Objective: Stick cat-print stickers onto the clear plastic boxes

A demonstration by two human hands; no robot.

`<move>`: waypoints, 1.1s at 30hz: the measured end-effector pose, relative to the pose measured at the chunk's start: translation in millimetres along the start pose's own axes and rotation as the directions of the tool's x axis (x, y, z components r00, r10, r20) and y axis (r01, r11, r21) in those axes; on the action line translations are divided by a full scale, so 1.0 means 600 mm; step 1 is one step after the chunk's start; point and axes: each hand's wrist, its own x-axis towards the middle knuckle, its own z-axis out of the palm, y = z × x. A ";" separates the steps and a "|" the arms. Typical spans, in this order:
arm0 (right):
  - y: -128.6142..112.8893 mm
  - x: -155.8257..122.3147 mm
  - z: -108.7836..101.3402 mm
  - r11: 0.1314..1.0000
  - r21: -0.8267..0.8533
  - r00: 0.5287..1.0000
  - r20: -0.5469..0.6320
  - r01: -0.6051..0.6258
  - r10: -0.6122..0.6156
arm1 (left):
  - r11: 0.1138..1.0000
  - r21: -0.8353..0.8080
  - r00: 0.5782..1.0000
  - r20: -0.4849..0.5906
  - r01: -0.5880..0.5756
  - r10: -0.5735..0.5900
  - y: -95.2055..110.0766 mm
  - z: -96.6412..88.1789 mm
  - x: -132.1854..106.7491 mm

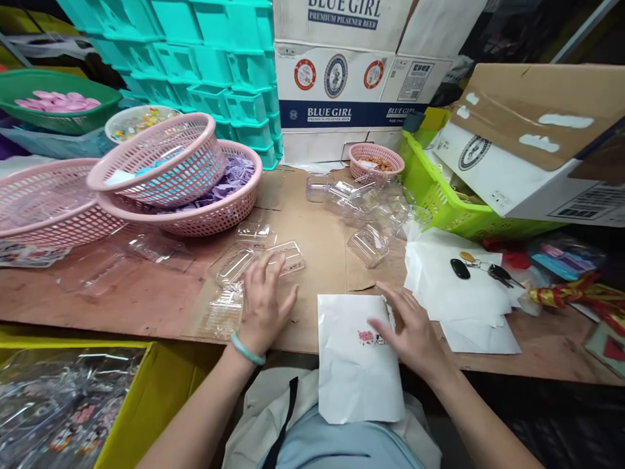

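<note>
A creased, pink-printed white bag [354, 381] is touched by the open right hand [415, 339]. Clear cases [289, 258] are touched by the open left hand [263, 306].

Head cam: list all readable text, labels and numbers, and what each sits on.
"BLUE GIRL PREMIUM PILSENER BEER": top cardboard box.
"BLUE GIRL PREMIUM PILSENER BEER": blue band of the lower box.
Round seals on the lower box: too small to read.
Red print on the white paper bag: blurred.
Labels on the tilted box at right: unreadable.
</note>
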 end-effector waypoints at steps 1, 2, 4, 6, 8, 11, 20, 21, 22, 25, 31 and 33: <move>0.006 -0.033 -0.003 0.992 -0.051 0.993 0.032 0.116 -0.115 | 0.997 -0.080 0.999 0.035 0.024 -0.021 0.017 0.005 -0.014; 0.011 -0.065 -0.003 0.966 -0.095 0.969 0.086 0.241 -0.233 | 0.982 -0.173 0.994 0.090 0.078 -0.063 0.034 0.011 -0.029; 0.019 -0.119 0.000 0.879 -0.169 0.890 0.194 0.445 -0.413 | 0.896 -0.352 0.953 0.232 0.269 -0.195 0.062 0.022 -0.056; 0.023 -0.146 0.002 0.828 -0.210 0.849 0.228 0.520 -0.476 | 0.744 -0.481 0.878 0.362 0.464 -0.314 0.080 0.030 -0.076; 0.021 -0.146 0.002 0.855 -0.194 0.875 0.157 0.482 -0.458 | 0.596 -0.564 0.820 0.426 0.571 -0.382 0.090 0.032 -0.088; 0.007 -0.122 -0.001 0.919 -0.081 0.921 -0.028 0.385 -0.389 | 0.366 -0.663 0.745 0.474 0.653 -0.470 0.105 0.019 -0.093; -0.022 -0.081 -0.022 0.911 -0.043 0.874 -0.265 0.411 -0.407 | -0.420 -0.501 0.430 0.865 0.757 -0.258 0.155 -0.016 -0.096; -0.024 -0.076 -0.031 0.911 -0.068 0.868 -0.284 0.406 -0.408 | -0.452 -0.438 0.408 0.897 0.777 -0.169 0.159 -0.015 -0.100; -0.028 -0.071 -0.040 0.912 -0.096 0.862 -0.300 0.399 -0.408 | -0.475 -0.371 0.382 0.921 0.798 -0.079 0.163 -0.013 -0.104; -0.044 -0.057 -0.062 0.910 -0.151 0.850 -0.324 0.387 -0.415 | -0.494 -0.217 0.305 0.947 0.842 0.104 0.179 -0.004 -0.106; -0.052 -0.053 -0.061 0.856 -0.122 0.845 -0.142 0.502 -0.516 | -0.426 -0.394 0.428 0.904 0.814 -0.019 0.170 0.016 -0.057; -0.045 -0.052 -0.055 0.855 -0.072 0.857 -0.016 0.514 -0.516 | -0.351 -0.562 0.541 0.824 0.749 -0.167 0.158 0.021 -0.044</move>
